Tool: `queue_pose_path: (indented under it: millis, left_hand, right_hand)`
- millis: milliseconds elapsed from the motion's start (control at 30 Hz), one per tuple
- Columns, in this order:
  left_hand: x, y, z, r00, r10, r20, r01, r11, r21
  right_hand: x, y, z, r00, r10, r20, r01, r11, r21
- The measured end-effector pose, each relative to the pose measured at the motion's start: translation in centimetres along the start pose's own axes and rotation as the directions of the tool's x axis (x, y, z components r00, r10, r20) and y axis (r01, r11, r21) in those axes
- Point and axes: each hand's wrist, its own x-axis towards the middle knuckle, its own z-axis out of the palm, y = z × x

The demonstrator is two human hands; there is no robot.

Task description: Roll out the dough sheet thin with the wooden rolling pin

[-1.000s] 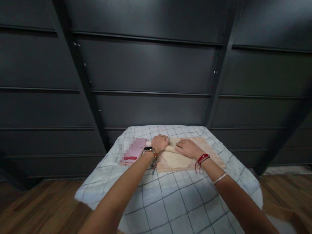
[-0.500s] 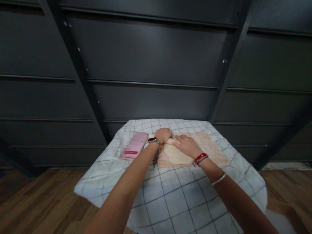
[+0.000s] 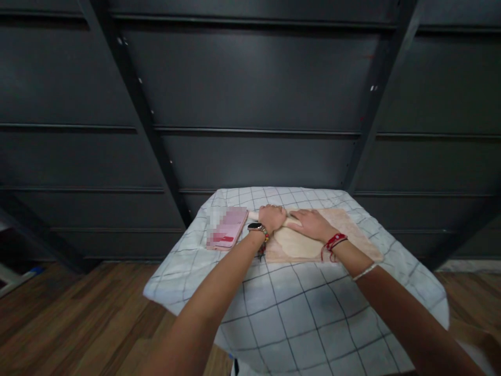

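A pale rolling pin (image 3: 253,215) lies across a flat, cream-coloured sheet of dough (image 3: 295,245). My left hand (image 3: 273,216) is closed around the pin, whose thin end sticks out at the left. To its right, my right hand (image 3: 315,225) rests over the pin and dough, fingers forward and thumb along the near side, gripping it loosely; its palm hides the pin's right end. Beneath the dough is a peach-coloured mat (image 3: 354,230).
A pink booklet or packet (image 3: 230,224), partly blurred, lies left of the mat. A white checked cloth (image 3: 282,303) covers the small table. Dark metal panels (image 3: 254,156) rise behind it, and wooden flooring (image 3: 105,308) shows around.
The whole view has shifted, so the table and hands appear farther right. Both hands stay on the rolling pin, and my right hand sits slightly farther forward over the dough.
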Motion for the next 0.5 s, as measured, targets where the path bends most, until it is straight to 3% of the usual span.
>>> queue_pose_path:
  millis: [500]
  left_hand:
    - [5.6, -1.0, 0.3, 0.984, 0.089, 0.152, -0.078, 0.994, -0.075]
  right_hand:
    - [4.0, 4.1, 0.4, 0.996, -0.074, -0.044, 0.078, 0.991, 0.105]
